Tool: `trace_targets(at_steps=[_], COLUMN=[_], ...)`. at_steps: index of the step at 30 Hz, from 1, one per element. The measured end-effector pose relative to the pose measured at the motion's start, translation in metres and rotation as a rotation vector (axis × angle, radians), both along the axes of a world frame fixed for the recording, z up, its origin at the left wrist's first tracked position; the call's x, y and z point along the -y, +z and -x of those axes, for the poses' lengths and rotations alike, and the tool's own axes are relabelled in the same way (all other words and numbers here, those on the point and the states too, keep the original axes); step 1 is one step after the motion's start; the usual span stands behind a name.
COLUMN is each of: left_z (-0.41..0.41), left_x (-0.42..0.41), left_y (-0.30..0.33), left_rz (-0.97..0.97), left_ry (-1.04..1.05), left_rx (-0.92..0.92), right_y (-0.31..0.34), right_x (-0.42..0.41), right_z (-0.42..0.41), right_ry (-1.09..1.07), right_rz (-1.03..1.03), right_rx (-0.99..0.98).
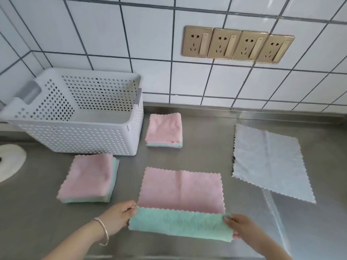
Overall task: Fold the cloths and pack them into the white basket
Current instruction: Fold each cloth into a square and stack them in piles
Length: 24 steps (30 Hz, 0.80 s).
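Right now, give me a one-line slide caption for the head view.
Both hands, left hand and right hand, fold a pink-and-green cloth beside the white basket.

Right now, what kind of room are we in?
Probably a kitchen: a stainless steel counter, a white tiled wall behind it, and a row of four gold wall sockets.
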State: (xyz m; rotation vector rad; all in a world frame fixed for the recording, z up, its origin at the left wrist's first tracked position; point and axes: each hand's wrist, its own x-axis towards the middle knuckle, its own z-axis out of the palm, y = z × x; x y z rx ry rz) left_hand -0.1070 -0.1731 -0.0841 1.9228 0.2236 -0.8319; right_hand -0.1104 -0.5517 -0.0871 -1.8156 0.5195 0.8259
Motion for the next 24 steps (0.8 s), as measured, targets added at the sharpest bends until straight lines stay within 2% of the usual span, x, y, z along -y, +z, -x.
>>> trace_targets(at_steps=[5, 9, 13, 18, 24], left_z=[0.008, -0.017, -0.051, -0.079, -0.096], left_x=[0.006, 0.005, 0.013, 0.024, 0.031], left_y=[-0.007, -0.003, -0.006, -0.019, -0.033], left_rz=[-0.026, -0.045, -0.18, -0.217, -0.35], left_ry=[-0.057, 0.102, 0.083, 0.171, 0.181], left_rx=[-0.06, 0.026, 0.193, 0.206, 0.197], right_y=[-0.007, -0.012, -0.02, -0.02, -0.013], right_x=[0.001, -0.002, -0.001, -0.005, -0.012], right_z=[0.012, -0.01, -0.037, -0.064, -0.081], right_ry=[0.186, 0.073, 0.049, 0.083, 0.143], right_rz=[0.13, 0.169, 0.281, 0.355, 0.432], right_rx=[-0.06, 0.052, 0.18, 0.248, 0.28])
